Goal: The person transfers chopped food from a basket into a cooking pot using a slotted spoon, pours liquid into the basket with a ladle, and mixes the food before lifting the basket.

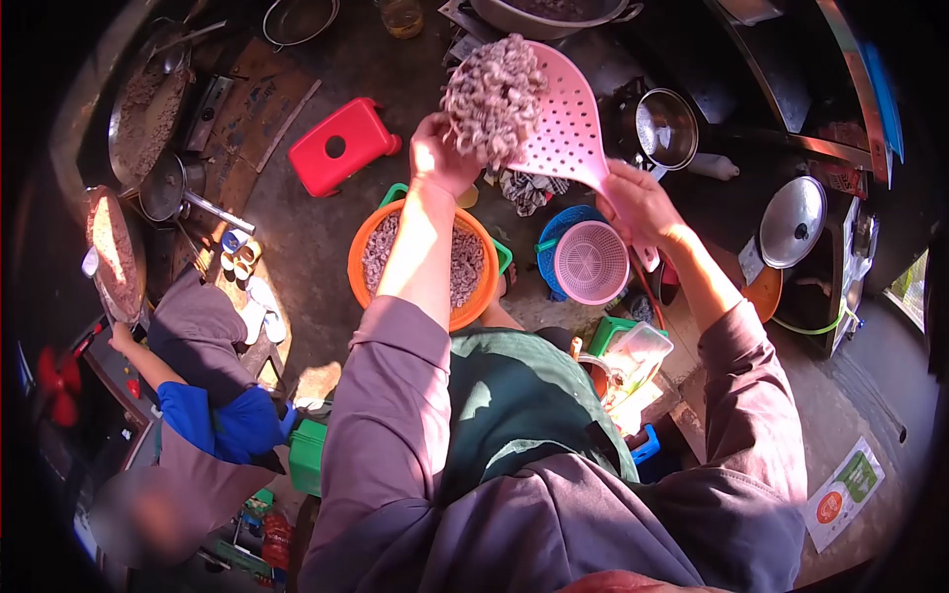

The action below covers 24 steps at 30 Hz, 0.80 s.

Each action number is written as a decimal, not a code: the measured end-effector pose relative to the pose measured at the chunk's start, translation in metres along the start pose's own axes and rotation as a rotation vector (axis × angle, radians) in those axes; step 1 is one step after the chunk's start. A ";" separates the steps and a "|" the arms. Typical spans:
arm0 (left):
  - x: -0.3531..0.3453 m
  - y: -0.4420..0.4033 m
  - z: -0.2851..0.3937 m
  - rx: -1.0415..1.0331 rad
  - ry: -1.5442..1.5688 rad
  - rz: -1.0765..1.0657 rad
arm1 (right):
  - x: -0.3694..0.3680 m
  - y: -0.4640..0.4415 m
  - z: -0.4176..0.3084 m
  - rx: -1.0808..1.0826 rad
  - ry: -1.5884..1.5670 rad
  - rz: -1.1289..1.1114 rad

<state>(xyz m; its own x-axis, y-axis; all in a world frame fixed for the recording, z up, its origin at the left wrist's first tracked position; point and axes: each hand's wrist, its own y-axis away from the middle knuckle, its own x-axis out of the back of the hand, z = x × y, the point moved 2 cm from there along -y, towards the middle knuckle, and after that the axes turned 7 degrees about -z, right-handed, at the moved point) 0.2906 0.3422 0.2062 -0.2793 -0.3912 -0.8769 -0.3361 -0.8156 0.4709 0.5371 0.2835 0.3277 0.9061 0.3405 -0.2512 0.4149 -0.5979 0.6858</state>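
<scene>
One heap of lumpy greyish-pink pieces (494,99) is up on the pink perforated plastic scoop (568,124), my right hand (641,203) wrapped round its handle, left hand (442,160) against the heap, finger closure hidden; similar pieces remain in the round orange plastic basin (356,261).

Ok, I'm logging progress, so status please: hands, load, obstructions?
Right hand holding pink skimmer; left hand at the clumped food. Clumped food covering part of the skimmer. Nothing visibly blocking it; left forearm partly hides orange basin.
</scene>
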 end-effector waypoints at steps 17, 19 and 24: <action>0.241 0.221 -0.048 0.099 -0.184 0.693 | 0.151 -0.223 -0.112 0.132 0.446 0.533; 0.271 0.286 -0.057 0.135 -0.241 0.883 | 0.160 -0.244 -0.110 0.044 0.706 0.533; 0.269 0.359 -0.058 0.220 -0.374 1.281 | 0.160 -0.250 -0.103 0.163 1.639 0.863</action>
<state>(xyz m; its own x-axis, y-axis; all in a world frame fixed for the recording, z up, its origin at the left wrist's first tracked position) 0.1464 -0.0807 0.1339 -0.7164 -0.6522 0.2479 0.2166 0.1299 0.9676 0.5695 0.5616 0.1865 -0.0897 0.1562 0.9837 0.0339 -0.9866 0.1597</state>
